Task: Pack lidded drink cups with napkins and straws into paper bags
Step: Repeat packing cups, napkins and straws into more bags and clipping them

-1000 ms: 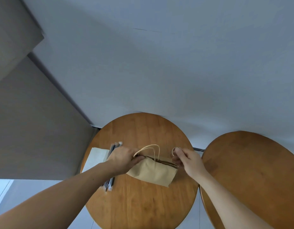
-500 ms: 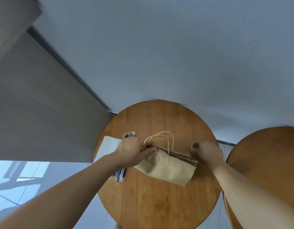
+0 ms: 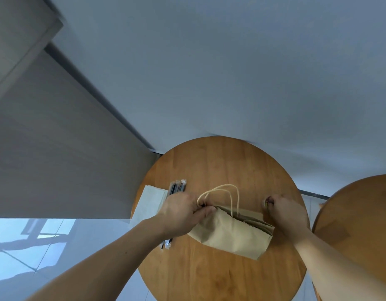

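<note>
Pinching one end of the paper bag is my left hand; my right hand curls round the other end. Straws and napkins lie alongside.

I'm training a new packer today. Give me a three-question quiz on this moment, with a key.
1. True or false: a lidded cup stands on the round table beside the paper bag.
2. Which item is partly hidden by the left hand?
A. wrapped straws
B. a tray
C. scissors
3. Fill in: the napkins lie to the ___ of the wrapped straws.

Key: 1 false, no cup is in view; 2 A; 3 left.
</note>
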`<control>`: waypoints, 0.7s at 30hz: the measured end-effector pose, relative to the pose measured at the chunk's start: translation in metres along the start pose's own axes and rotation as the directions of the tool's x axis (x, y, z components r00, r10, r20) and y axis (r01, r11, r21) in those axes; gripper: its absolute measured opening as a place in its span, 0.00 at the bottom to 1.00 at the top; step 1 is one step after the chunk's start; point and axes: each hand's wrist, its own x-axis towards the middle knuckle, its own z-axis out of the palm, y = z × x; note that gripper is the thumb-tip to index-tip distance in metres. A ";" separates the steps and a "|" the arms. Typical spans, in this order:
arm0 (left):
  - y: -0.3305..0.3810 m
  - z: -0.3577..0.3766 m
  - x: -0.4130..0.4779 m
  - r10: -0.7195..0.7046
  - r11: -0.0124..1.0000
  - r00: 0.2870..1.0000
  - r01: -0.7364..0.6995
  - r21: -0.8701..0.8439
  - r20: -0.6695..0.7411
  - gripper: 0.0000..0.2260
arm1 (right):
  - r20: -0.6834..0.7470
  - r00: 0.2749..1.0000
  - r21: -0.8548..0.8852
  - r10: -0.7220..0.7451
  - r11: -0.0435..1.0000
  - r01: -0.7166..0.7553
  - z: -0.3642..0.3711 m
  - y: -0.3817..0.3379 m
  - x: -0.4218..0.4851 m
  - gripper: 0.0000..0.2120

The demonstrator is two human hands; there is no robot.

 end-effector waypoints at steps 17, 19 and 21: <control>-0.001 0.002 -0.007 0.023 1.000 1.000 -0.023 -0.015 -0.002 0.16 | -0.036 0.999 0.129 0.025 0.991 -0.021 -0.008 -0.006 -0.011 0.12; 0.001 0.001 -0.009 0.010 1.000 1.000 -0.010 -0.011 0.005 0.17 | -0.034 0.998 0.178 0.051 0.983 -0.044 -0.015 -0.004 -0.017 0.12; 0.003 -0.001 -0.010 -0.019 1.000 1.000 0.019 0.000 0.005 0.18 | -0.044 0.997 0.315 0.068 0.948 -0.050 -0.023 -0.002 -0.024 0.12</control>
